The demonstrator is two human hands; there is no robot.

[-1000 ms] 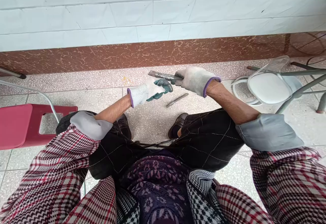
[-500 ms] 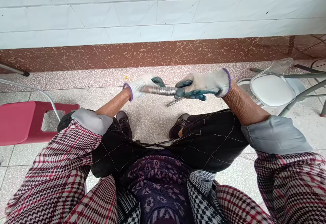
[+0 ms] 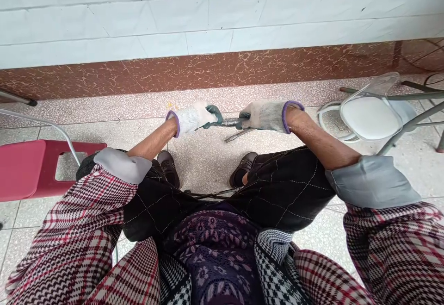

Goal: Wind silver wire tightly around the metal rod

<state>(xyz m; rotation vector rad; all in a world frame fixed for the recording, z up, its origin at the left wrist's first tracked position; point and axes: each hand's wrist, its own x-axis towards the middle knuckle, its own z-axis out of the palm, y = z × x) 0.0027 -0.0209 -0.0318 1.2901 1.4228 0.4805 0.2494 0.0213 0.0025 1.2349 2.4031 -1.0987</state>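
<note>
Both my hands wear white knit gloves with dark green palms and purple cuffs. Between them, level above the floor, is a rod wound with silver wire [image 3: 229, 122]. My left hand [image 3: 199, 117] is closed around its left end, fingers wrapped over it. The right end is gripped by my right hand [image 3: 262, 115], its fingertips pressed on the wire. Only a short silver stretch shows between the gloves. A thin ridged metal rod [image 3: 237, 136] slants out below my right hand; whether it is held or lies on the floor I cannot tell.
A red plastic stool [image 3: 26, 168] stands at the left. On the right are a chair with a white seat [image 3: 373, 117] and grey metal legs [image 3: 412, 122]. A brown skirting [image 3: 194, 73] and white tiled wall [image 3: 180, 13] rise ahead. My shoes [image 3: 169, 168] rest on speckled tiles.
My left hand has closed over the wound rod's left end, which was showing before. My right hand has shifted slightly left and turned, its fingers now curled more tightly.
</note>
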